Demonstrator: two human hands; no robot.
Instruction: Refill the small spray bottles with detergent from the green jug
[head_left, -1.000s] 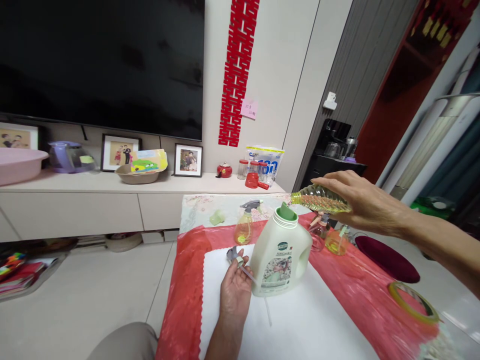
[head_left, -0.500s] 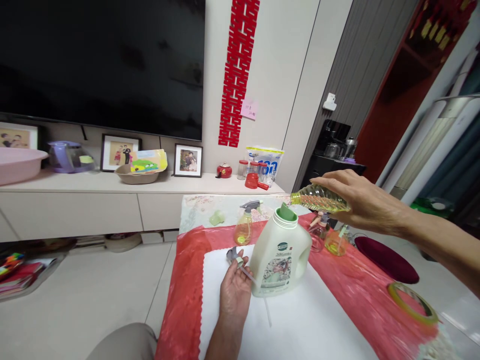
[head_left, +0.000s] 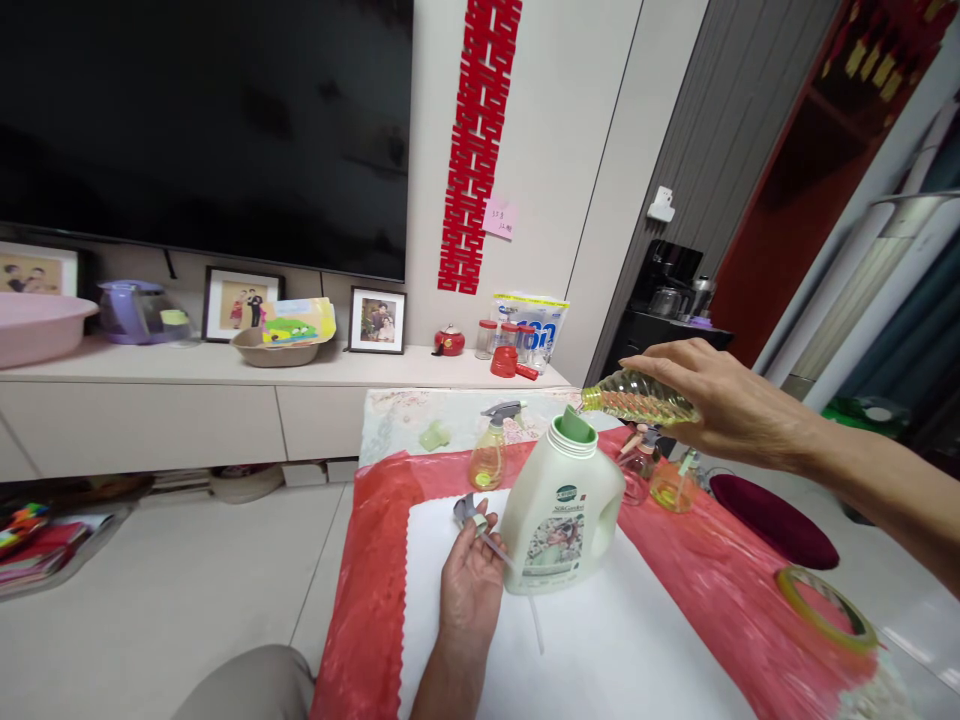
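The right hand [head_left: 709,400] grips a clear bottle [head_left: 637,397], tipped so it can drain into the big jug [head_left: 562,510], right of center. Low in the middle, the left hand [head_left: 471,580] pinches a spray top [head_left: 474,517], keeping it off the counter.

Jug [head_left: 544,530] was opaque plastic, smooth, low sheen. Ribbed bottle [head_left: 637,397] was clear and glossy, looked like plastic. Trigger head [head_left: 466,510] was smooth plastic. Red sheet [head_left: 371,590] was thin plastic film, wrinkled, shiny. White mat [head_left: 622,640] looked smooth and matt (paper or cloth, couldn't tell). TV screen [head_left: 202,130] was glossy, floor tiles [head_left: 225,570] smooth with a sheen, cabinet fronts [head_left: 142,425] smooth, near matt
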